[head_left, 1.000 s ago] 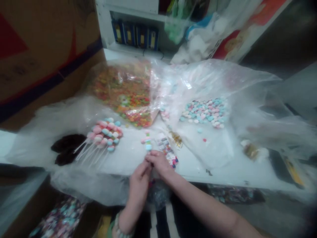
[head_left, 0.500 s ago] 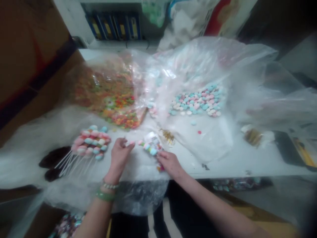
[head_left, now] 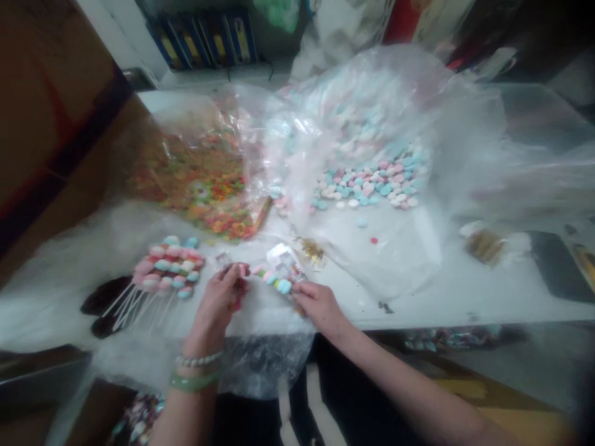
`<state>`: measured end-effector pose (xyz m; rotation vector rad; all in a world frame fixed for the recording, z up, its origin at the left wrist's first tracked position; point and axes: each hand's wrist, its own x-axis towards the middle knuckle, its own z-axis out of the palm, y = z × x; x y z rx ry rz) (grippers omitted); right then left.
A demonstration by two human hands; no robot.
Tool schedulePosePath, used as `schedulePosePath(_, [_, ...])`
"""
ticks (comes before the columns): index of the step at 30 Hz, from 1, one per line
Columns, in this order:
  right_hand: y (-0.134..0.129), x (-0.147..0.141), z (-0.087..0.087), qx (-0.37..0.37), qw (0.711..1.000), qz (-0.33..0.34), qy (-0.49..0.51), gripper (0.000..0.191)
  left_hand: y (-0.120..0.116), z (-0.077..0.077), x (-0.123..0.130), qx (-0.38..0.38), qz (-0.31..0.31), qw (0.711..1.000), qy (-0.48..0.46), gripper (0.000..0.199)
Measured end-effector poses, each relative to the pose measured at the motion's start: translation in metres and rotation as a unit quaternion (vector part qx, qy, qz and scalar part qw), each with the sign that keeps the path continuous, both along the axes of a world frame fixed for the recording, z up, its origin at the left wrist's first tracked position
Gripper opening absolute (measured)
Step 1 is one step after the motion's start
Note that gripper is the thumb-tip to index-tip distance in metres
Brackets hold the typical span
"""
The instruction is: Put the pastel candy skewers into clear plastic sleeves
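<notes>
Here a light, fragile candy skewer (head_left: 277,279) is held above the tabletop (head_left: 446,303), pinched narrowly by the left hand (head_left: 216,300), closed on by the right hand (head_left: 316,303); its stick is best gripped.

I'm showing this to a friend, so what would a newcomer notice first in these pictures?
Front and centre, the left hand and right hand work at a row of pastel candies. Right of centre lies a heap of pink and blue candies; at left, a fan of candy-topped sticks; behind it, a clear bag of bright multicoloured candies.
</notes>
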<state>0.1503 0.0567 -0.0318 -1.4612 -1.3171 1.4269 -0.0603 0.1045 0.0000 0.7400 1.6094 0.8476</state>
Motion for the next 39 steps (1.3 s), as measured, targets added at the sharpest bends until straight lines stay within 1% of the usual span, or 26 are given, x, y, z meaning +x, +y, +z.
schedulePosePath(2, [-0.005, -0.004, 0.006, 0.046, 0.998, 0.014, -0.029, 0.018, -0.011, 0.01, 0.005, -0.01, -0.005, 0.999, -0.051, 0.046])
schedulePosePath(4, [-0.011, -0.007, 0.011, 0.076, 0.995, 0.026, -0.056, 0.018, -0.02, 0.016, 0.009, -0.006, 0.006, 0.999, -0.053, 0.051])
schedulePosePath(7, [-0.021, -0.012, 0.018, 0.091, 0.993, 0.042, -0.068, 0.019, -0.03, 0.016, 0.01, 0.009, 0.029, 0.999, -0.033, 0.051])
schedulePosePath(12, [-0.036, -0.016, 0.025, 0.099, 0.991, 0.045, -0.081, 0.019, -0.042, 0.014, 0.005, 0.022, 0.041, 0.998, -0.038, 0.053])
schedulePosePath(16, [-0.045, -0.019, 0.026, 0.095, 0.989, 0.05, -0.106, 0.019, -0.052, 0.009, 0.005, 0.058, 0.055, 0.995, -0.051, 0.053])
schedulePosePath(19, [-0.049, -0.022, 0.025, 0.102, 0.985, 0.048, -0.128, 0.02, -0.058, 0.004, 0.007, 0.094, 0.047, 0.992, -0.066, 0.051])
schedulePosePath(22, [-0.052, -0.023, 0.025, 0.098, 0.983, 0.054, -0.147, 0.02, -0.064, 0.0, 0.01, 0.121, 0.04, 0.99, -0.062, 0.054])
schedulePosePath(26, [-0.056, -0.022, 0.026, 0.085, 0.982, 0.061, -0.157, 0.02, -0.072, -0.002, 0.012, 0.101, 0.009, 0.995, -0.023, 0.056])
schedulePosePath(29, [-0.059, -0.021, 0.027, 0.078, 0.985, 0.059, -0.143, 0.02, -0.077, -0.003, 0.011, 0.089, -0.005, 0.995, -0.05, 0.057])
schedulePosePath(31, [-0.061, -0.022, 0.026, 0.073, 0.988, 0.056, -0.124, 0.018, -0.078, -0.005, 0.011, 0.09, 0.014, 0.993, -0.075, 0.056])
schedulePosePath(35, [-0.066, -0.029, 0.023, 0.033, 0.997, 0.037, -0.066, 0.015, -0.078, -0.012, 0.012, 0.097, 0.088, 0.984, -0.122, 0.055])
schedulePosePath(37, [-0.067, -0.032, 0.02, 0.017, 0.998, 0.027, -0.059, 0.015, -0.08, -0.016, 0.013, 0.094, 0.097, 0.981, -0.141, 0.056])
schedulePosePath(39, [-0.069, -0.034, 0.018, 0.01, 0.997, 0.024, -0.067, 0.015, -0.082, -0.021, 0.014, 0.093, 0.092, 0.98, -0.148, 0.057])
